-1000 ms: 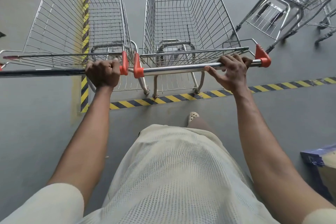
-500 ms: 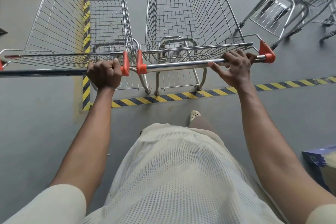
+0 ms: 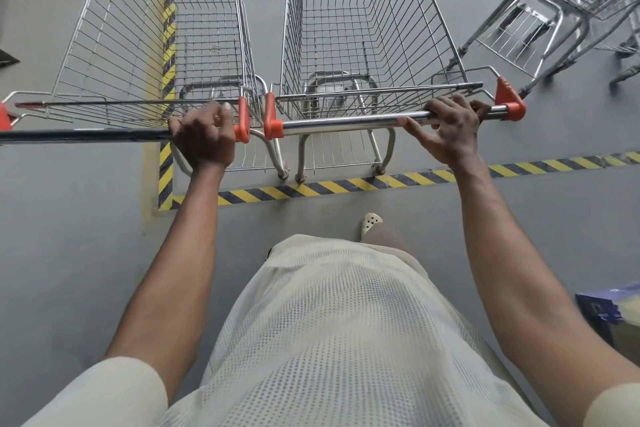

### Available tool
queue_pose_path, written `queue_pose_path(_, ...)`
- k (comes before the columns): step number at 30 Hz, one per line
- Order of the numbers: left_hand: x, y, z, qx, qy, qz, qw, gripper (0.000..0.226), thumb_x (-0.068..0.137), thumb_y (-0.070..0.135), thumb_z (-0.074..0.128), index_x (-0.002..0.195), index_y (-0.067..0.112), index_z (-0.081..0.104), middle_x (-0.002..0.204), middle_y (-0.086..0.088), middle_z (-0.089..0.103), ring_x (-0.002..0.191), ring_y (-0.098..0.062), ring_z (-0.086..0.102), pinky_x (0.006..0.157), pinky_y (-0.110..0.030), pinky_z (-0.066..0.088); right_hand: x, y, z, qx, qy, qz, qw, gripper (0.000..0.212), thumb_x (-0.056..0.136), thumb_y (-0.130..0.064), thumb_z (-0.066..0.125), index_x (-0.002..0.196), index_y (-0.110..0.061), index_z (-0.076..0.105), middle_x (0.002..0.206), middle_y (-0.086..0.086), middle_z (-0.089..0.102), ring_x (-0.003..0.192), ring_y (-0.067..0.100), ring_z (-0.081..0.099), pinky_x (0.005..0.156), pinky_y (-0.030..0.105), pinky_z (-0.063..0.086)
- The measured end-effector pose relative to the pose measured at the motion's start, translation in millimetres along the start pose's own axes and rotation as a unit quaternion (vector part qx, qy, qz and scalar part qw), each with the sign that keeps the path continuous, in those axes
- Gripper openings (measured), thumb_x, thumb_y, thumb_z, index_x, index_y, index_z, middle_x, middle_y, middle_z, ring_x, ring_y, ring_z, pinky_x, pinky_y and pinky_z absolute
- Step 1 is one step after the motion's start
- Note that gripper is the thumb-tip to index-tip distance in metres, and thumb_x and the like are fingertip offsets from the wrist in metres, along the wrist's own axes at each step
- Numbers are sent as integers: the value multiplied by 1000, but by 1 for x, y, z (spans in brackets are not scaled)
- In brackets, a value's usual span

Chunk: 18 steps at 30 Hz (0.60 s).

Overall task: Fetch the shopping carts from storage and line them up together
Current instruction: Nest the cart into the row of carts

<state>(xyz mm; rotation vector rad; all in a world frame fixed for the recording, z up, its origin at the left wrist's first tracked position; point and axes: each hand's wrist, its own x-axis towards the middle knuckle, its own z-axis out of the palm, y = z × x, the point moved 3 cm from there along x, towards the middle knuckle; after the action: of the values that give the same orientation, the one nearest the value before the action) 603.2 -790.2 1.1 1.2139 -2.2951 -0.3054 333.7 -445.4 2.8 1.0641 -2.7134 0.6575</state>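
Two empty wire shopping carts stand side by side in front of me, their orange handle caps almost touching. My left hand (image 3: 204,135) grips the dark handle bar of the left cart (image 3: 149,45) near its right end. My right hand (image 3: 446,126) holds the shiny handle bar of the right cart (image 3: 363,38) near its right orange cap, fingers curled over the bar and thumb stretched along it. Both carts' rear wheels sit just past a yellow-black floor stripe (image 3: 346,185).
More carts (image 3: 568,0) stand at the upper right, close to the right cart's front corner. A second striped line (image 3: 168,10) runs away under the left cart. A blue box (image 3: 609,312) lies on the grey floor at the lower right.
Both carts have rolled a little forward and to the right, away from me. My hands keep their hold on the handles.
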Motion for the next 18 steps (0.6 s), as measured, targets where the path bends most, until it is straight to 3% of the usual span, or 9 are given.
queue_pose_path(2,-5,19,-2,-18,31,24,999,28,99,42,51,97,18,66,93,-6,65,92,-25,55,86,-36,31,-1,0,0,-9,4,1,1000,70,86,-85,50,71,-17,54,76,-4,59,89,24,52,77,34,26)
queue_pose_path(4,-11,43,3,7,38,110,993,31,98,46,53,108,19,64,107,-8,60,103,-25,52,88,-37,31,-1,0,0,-7,4,1,1000,67,86,-84,50,72,-19,53,76,-5,60,90,24,53,78,37,32)
queue_pose_path(7,-14,68,17,56,-21,224,973,40,96,52,49,117,21,63,119,-11,58,111,-28,50,92,-44,35,-2,0,1,2,4,0,1000,67,86,-83,51,73,-17,55,77,-3,60,89,25,53,75,32,28)
queue_pose_path(14,-12,70,25,101,-76,243,962,53,98,57,37,101,20,74,109,-14,66,109,-31,54,88,-44,37,0,4,5,-7,-2,12,1000,70,86,-85,48,75,-17,59,79,-5,62,90,25,53,79,41,38)
queue_pose_path(18,-13,73,25,96,-91,223,966,56,100,57,37,94,17,76,103,-17,68,101,-33,58,80,-41,43,-1,2,1,-11,2,4,1000,68,86,-84,48,74,-18,56,79,-4,61,92,24,53,77,34,24)
